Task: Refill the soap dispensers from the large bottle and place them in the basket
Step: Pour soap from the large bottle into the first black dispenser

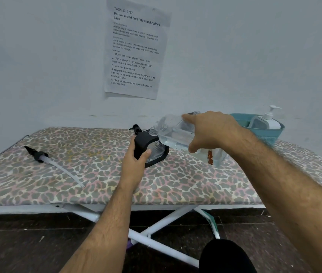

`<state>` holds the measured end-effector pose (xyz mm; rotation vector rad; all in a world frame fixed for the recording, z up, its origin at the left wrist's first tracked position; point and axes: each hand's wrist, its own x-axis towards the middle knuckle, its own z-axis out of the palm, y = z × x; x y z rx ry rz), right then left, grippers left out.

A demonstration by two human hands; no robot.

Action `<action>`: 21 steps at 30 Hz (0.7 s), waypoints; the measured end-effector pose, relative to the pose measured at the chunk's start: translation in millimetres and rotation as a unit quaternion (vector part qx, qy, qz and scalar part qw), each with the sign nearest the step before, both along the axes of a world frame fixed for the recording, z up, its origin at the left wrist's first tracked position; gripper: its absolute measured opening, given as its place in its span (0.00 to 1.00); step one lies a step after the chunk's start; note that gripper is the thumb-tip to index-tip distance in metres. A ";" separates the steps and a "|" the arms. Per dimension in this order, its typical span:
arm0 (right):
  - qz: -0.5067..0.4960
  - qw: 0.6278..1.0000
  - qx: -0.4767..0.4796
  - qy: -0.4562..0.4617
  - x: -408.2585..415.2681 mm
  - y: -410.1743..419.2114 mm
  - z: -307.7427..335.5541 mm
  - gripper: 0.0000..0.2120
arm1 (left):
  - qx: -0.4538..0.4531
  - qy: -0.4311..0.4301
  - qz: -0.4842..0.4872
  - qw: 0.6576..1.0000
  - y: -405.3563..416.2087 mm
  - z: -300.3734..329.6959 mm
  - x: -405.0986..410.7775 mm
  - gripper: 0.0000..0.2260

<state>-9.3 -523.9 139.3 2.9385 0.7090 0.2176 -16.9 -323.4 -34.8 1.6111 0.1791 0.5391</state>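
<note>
Gripping the black soap dispenser [152, 150] near the middle of the leopard-print surface [97, 174]: left hand [134, 162], thumb across the front face, fingers curled round the far side, the dispenser tilted a little and its clear neck uncapped. Just above and right, tipped over on its side, the large clear bottle [173, 133], mouth angled down close beside the dispenser's neck, partly full of clear liquid; clamped round its body, the right hand [209, 131], fingers and thumb curled on it. Off to the left on the same surface, lying flat and well apart, a black pump head [38, 155] with its long clear tube. Behind the dispenser, a second black pump [135, 128]. Farther back on the right, a teal basket [266, 133] holding a white pump dispenser [268, 121] upright. On the wall behind, a printed sheet [136, 48].
</note>
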 end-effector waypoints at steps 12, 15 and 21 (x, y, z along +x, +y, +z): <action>0.001 1.000 -0.002 -0.001 1.3 1.0 0.4 0.40 | 0.008 -0.006 -0.001 1.000 0.7 -1.6 0.6 0.28; -0.001 1.000 -0.003 -0.001 1.1 1.0 0.2 0.42 | 0.008 -0.003 0.000 1.000 0.2 -0.6 0.6 0.29; -0.003 1.000 -0.006 0.000 0.8 1.2 1.1 0.42 | 0.006 -0.003 0.001 1.000 -0.5 0.2 -0.4 0.29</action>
